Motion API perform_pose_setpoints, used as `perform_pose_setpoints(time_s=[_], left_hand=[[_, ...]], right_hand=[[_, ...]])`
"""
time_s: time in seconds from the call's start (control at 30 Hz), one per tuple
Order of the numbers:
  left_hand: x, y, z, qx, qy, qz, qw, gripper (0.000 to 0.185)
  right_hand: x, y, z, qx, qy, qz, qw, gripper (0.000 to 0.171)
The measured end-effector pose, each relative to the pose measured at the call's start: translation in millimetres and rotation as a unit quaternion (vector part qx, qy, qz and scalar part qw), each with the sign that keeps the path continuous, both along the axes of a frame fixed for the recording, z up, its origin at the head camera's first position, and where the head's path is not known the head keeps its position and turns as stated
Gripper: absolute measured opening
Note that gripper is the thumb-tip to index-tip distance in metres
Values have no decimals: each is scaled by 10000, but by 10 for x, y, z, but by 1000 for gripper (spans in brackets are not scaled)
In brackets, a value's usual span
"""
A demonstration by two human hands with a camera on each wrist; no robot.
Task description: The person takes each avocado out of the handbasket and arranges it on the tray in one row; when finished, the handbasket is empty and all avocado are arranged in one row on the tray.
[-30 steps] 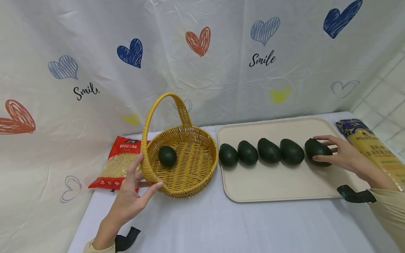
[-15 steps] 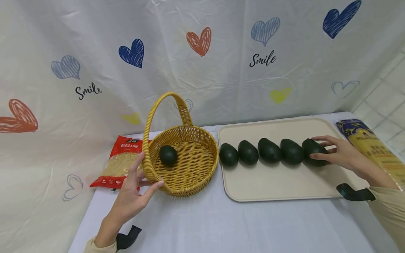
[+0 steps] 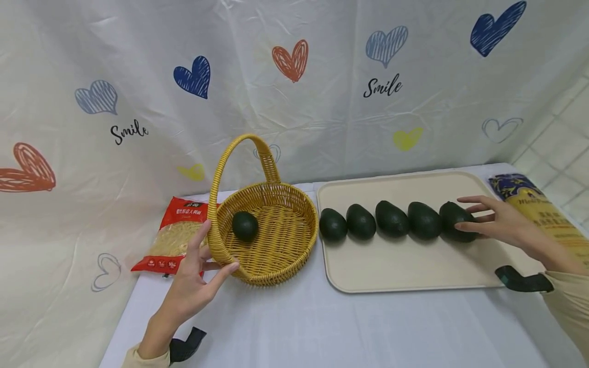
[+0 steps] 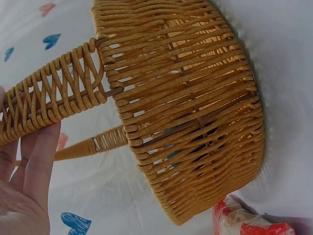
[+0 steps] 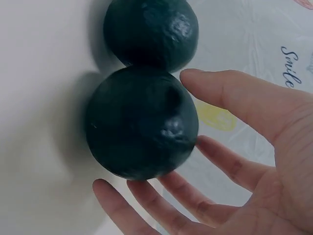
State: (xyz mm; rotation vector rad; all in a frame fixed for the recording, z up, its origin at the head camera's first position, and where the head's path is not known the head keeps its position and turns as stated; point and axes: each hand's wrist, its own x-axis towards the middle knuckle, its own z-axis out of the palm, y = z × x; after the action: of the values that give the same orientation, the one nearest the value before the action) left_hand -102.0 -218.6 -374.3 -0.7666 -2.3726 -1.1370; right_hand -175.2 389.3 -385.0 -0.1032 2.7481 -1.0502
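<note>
A yellow wicker basket (image 3: 271, 245) with a tall handle stands left of centre, one dark green avocado (image 3: 245, 226) inside it. My left hand (image 3: 188, 286) grips the basket at the near foot of its handle (image 4: 54, 90), thumb by the rim and fingers behind. Several avocados sit in a row on the beige tray (image 3: 405, 271). Beside the rightmost avocado (image 5: 142, 122) is my right hand (image 3: 501, 222), its fingers spread and loosely bent, fingertips right at the skin. That avocado lies against its neighbour (image 5: 151, 32).
Behind the basket's left side lies a red-and-clear pasta bag (image 3: 172, 240). A yellow-and-blue package (image 3: 538, 209) lies by the tray's right edge, partly behind the right forearm. A white cloth (image 3: 322, 102) printed with hearts hangs along the back of the table.
The rightmost avocado moved left against its neighbour, pushed along by my right hand. Since then the right hand has drawn back slightly to the right. My left hand stays on the basket.
</note>
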Motion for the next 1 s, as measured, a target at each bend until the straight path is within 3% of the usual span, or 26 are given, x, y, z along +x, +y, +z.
perform_pose_setpoints(time_s=[0.23, 0.47, 0.73, 1.0], left_hand=[[9, -11, 13, 0, 29, -19, 10000, 115], [10, -28, 14, -21, 60, -21, 10000, 115], [14, -26, 22, 12, 54, -64, 10000, 115], [-15, -16, -1, 20, 32, -147, 9999, 113]], right_hand=[[-50, 41, 93, 174, 387, -18, 9991, 62], [-169, -143, 306, 735, 1623, 275, 9836, 56], [-242, -847, 712, 685, 1689, 687, 9809, 49], [-300, -1717, 914, 124, 1951, 1749, 9650, 40]])
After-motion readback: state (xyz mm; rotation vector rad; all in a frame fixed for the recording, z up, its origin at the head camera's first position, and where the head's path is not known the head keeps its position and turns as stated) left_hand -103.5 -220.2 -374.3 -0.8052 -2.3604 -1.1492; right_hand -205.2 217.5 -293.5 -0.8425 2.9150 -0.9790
